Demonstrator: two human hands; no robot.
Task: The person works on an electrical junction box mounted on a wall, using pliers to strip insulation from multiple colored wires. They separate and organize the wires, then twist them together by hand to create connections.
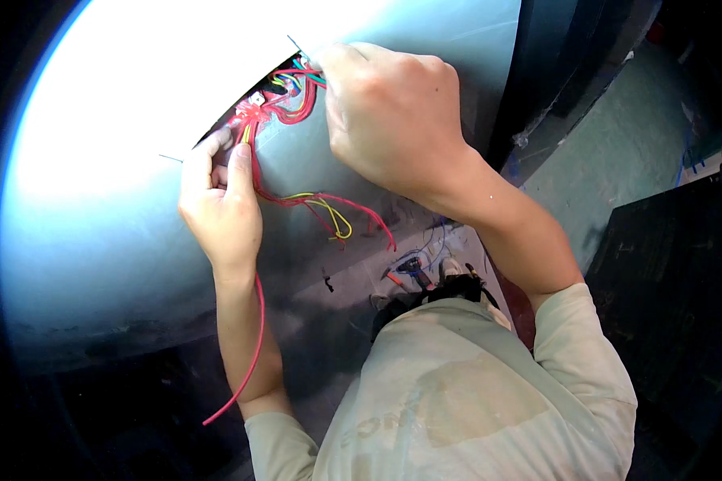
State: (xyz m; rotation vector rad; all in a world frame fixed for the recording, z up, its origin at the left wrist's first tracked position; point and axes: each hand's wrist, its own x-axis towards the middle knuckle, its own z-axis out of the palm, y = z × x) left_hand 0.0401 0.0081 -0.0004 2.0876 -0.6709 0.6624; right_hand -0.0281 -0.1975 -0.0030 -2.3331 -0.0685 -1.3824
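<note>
A bundle of red, yellow and green wires [297, 114] comes out of a long narrow opening in a smooth grey panel [136, 240]. My left hand [221, 210] is at the opening's lower left end, thumb and fingers closed on a red wire. That red wire's loose end [258, 337] hangs down past my left forearm. My right hand [397, 120] is curled closed at the upper right end, against green and red wires; its fingertips are hidden behind the hand. Loose red and yellow wire ends [341, 215] dangle between my hands. A small white connector [256, 99] sits in the opening.
Below, by my feet, a power drill [413, 268] and a tool with an orange-red handle [395, 278] lie on a pale surface with thin blue wire nearby. Thin dark pins stick out at both ends of the opening. A dark box-like object [674, 264] stands at right.
</note>
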